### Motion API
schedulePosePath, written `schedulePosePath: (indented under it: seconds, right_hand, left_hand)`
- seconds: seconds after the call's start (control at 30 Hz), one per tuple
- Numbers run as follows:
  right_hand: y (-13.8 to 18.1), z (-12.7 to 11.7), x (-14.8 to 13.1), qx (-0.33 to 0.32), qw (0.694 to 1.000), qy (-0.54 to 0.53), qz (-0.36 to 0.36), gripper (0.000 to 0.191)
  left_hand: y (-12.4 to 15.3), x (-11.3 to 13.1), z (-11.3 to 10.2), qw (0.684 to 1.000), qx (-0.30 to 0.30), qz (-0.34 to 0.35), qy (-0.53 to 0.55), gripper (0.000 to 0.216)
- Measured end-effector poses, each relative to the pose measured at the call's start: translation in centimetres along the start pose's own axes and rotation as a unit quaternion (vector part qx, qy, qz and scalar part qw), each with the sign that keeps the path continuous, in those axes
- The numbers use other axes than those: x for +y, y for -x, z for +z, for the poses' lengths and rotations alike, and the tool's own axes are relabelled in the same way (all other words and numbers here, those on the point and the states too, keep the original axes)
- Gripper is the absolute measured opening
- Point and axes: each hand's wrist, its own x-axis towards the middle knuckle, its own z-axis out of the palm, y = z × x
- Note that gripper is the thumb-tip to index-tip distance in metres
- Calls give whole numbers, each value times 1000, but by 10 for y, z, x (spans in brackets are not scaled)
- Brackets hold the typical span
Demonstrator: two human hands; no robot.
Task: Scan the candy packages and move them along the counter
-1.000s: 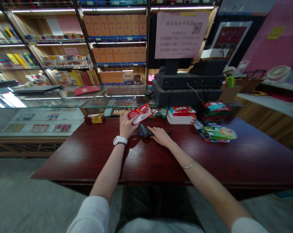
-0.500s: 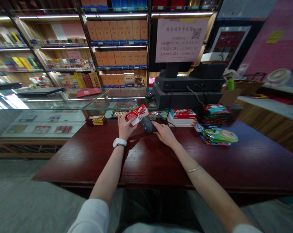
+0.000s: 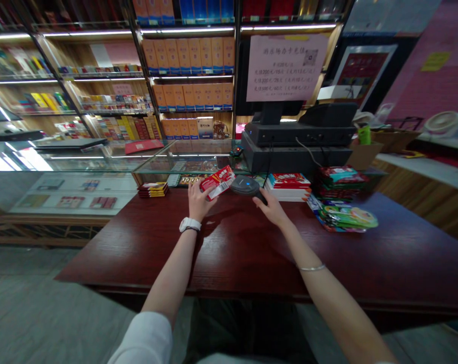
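My left hand (image 3: pixel 197 199) grips a red and white packet (image 3: pixel 218 182), held tilted above the far part of the dark red counter (image 3: pixel 229 247). My right hand (image 3: pixel 270 208) is closed round the handle of a dark handheld scanner (image 3: pixel 245 185), lifted off the counter with its head close to the packet's right end. A black cable runs from the scanner toward the till. A white watch sits on my left wrist and a thin bracelet on my right.
A black till with a screen and a pink notice (image 3: pixel 285 65) stands at the back. Stacks of red and white packets (image 3: pixel 288 183) and green ones (image 3: pixel 345 216) lie to the right. A small dark stack (image 3: pixel 153 189) lies left, by the glass display case (image 3: pixel 149 162).
My right hand has picked the scanner up off the counter and raised it toward the packet. The left hand has kept the packet in about the same place.
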Motion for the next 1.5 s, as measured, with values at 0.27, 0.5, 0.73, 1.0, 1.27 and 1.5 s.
schedulePosePath:
  seconds: [0.27, 0.5, 0.73, 1.0, 1.27, 1.5]
  right_hand:
    - [-1, -8, -4, -52, 998, 21, 42, 53]
    - [0, -3, -7, -55, 995, 74, 31, 52]
    - [1, -2, -5, -39, 994, 98, 41, 54]
    - [0, -1, -3, -37, 996, 84, 22, 53]
    - [2, 9, 1, -79, 995, 37, -38, 57]
    - [7, 25, -3, -159, 975, 110, -107, 77]
  left_hand:
    - [1, -3, 2, 1000, -2, -6, 9, 35]
    - [1, -4, 4, 1000, 5, -3, 2, 35]
    - [0, -2, 1, 1000, -12, -6, 7, 36]
    - [1, -2, 1, 1000, -15, -10, 4, 37]
    - [-1, -1, 0, 1000, -8, -16, 13, 35]
    - [-7, 7, -9, 999, -8, -37, 20, 35]
